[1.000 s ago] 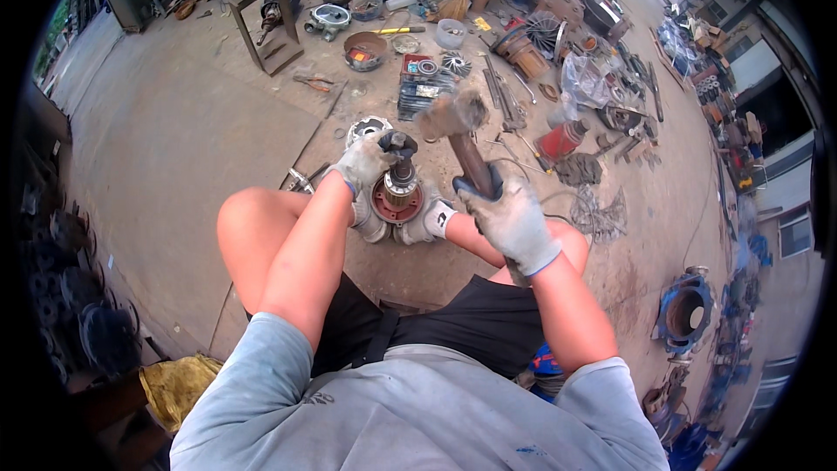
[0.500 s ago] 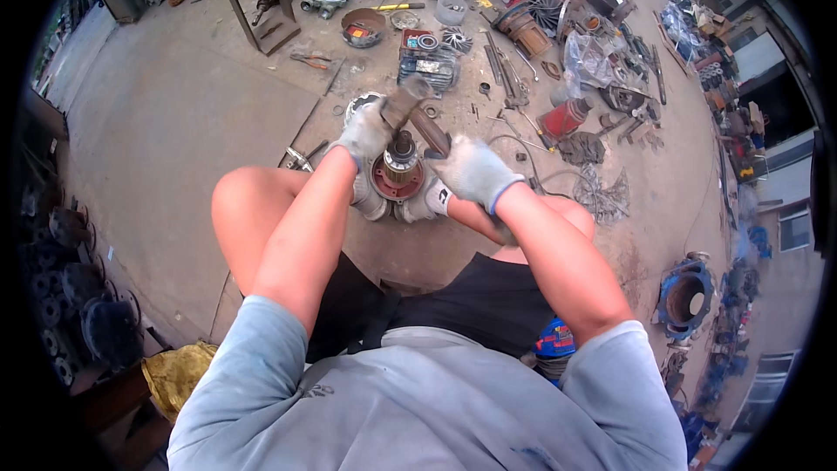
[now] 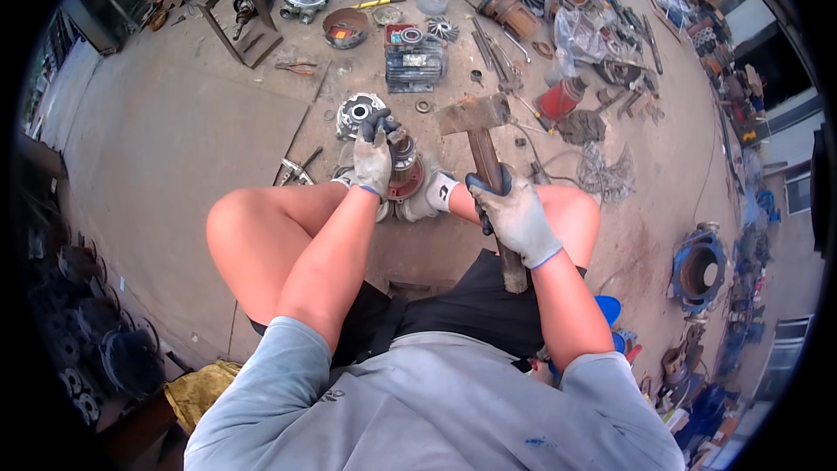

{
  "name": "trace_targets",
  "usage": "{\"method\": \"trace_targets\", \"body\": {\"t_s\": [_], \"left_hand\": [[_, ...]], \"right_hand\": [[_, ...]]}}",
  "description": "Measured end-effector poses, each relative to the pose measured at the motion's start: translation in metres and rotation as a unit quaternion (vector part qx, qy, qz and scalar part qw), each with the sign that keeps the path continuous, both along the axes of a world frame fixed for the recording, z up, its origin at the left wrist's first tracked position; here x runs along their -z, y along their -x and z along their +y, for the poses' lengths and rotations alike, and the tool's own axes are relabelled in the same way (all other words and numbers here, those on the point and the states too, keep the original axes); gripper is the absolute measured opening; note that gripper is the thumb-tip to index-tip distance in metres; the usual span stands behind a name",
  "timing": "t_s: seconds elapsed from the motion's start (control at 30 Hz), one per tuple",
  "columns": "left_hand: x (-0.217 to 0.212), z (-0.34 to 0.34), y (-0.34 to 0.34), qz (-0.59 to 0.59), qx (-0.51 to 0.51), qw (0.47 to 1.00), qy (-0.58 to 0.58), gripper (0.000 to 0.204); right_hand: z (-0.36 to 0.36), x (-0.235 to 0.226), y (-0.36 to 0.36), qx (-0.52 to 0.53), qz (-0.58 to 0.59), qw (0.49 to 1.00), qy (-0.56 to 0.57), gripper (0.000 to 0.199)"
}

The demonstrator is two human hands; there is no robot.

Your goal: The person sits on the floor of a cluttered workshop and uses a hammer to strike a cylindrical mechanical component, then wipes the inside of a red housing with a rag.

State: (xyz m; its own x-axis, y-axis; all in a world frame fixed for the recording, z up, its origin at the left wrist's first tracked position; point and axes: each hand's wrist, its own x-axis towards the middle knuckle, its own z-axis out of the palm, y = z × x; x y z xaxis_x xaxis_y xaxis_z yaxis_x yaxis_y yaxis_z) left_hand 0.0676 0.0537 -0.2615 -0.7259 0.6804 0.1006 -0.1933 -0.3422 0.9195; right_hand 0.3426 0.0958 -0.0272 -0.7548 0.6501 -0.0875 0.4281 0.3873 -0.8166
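Note:
I sit low over a concrete floor with my knees spread. My left hand [image 3: 373, 157], in a grey glove, grips the top of a rusty red motor part [image 3: 404, 172] standing upright between my feet. My right hand [image 3: 516, 214], gloved too, holds the wooden handle of a heavy hammer [image 3: 475, 115]. The hammer's steel head is raised, just right of and above the motor part, not touching it.
A round metal housing [image 3: 357, 110] lies just beyond the motor part. Farther off are a tray of small parts [image 3: 412, 65], a rusty bowl [image 3: 345, 28], a wooden stand [image 3: 247, 19] and several scrap pieces. A blue motor casing [image 3: 699, 269] lies to my right.
The hammer came down onto the motor part half a second ago and has swung back up and to the right. My left hand stayed on the part.

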Motion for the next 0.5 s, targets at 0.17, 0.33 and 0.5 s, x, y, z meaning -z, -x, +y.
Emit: {"method": "trace_targets", "body": {"t_s": [0.17, 0.33, 0.5], "left_hand": [[-0.05, 0.005, -0.02, 0.019, -0.078, 0.996, 0.039, 0.024], [-0.001, 0.018, 0.002, 0.104, -0.192, 0.966, 0.139, 0.027], [-0.006, 0.018, 0.005, 0.01, -0.165, 0.971, 0.172, 0.029]], "right_hand": [[-0.006, -0.003, 0.009, 0.113, 0.003, 0.98, 0.165, 0.021], [0.017, 0.029, 0.027, 0.019, 0.007, 0.998, -0.056, 0.025], [0.037, 0.059, 0.089, 0.111, -0.014, 0.991, -0.069, 0.046]]}}
